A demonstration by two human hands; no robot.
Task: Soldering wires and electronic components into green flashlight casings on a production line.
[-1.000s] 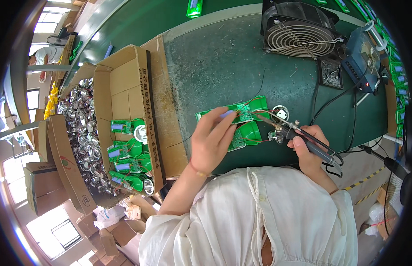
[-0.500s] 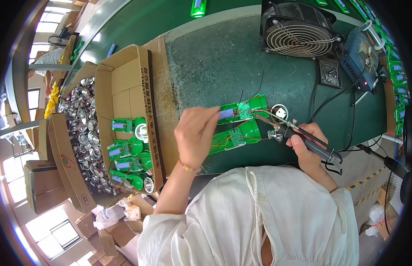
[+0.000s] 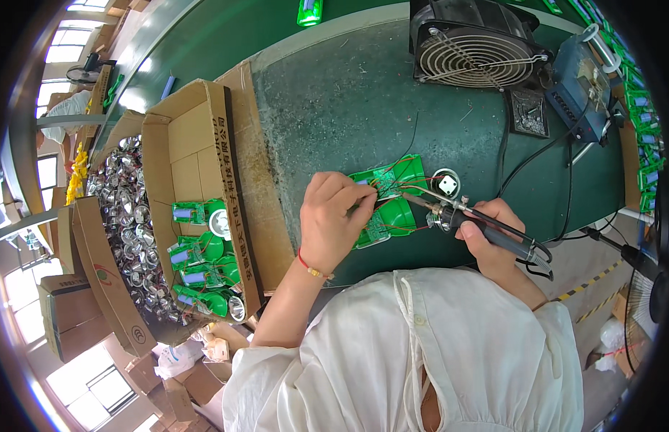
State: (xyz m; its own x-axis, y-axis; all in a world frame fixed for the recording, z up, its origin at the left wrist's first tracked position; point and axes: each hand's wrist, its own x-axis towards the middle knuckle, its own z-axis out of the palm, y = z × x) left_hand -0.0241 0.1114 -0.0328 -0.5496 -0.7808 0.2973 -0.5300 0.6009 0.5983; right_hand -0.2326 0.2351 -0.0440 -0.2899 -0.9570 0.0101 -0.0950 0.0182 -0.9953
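My left hand (image 3: 328,219) has thumb and forefinger pinched on a thin wire at the circuit board (image 3: 385,180) of the farther green plastic housing (image 3: 410,168). Its fingers partly cover the board and a blue battery cell. In my right hand (image 3: 496,229) is a soldering iron (image 3: 513,245) with a thin metal tube along it, its tip at the board's right edge. A second green housing (image 3: 400,213) with its own board lies nearer me. Beside the iron sits a round lamp reflector (image 3: 446,186), with red wires running toward the farther housing.
Left stands a cardboard box (image 3: 183,137) with several green housings (image 3: 197,255), next to many shiny reflectors (image 3: 129,216). A black fan (image 3: 478,61), a small dark tray (image 3: 529,114) and a blue soldering station (image 3: 580,90) occupy the back right. Cables trail across the right side.
My left hand has moved right and its fingers have closed at the board. The soldering iron has shifted slightly left, its tip nearer my left fingertips. The whole view has shifted a little.
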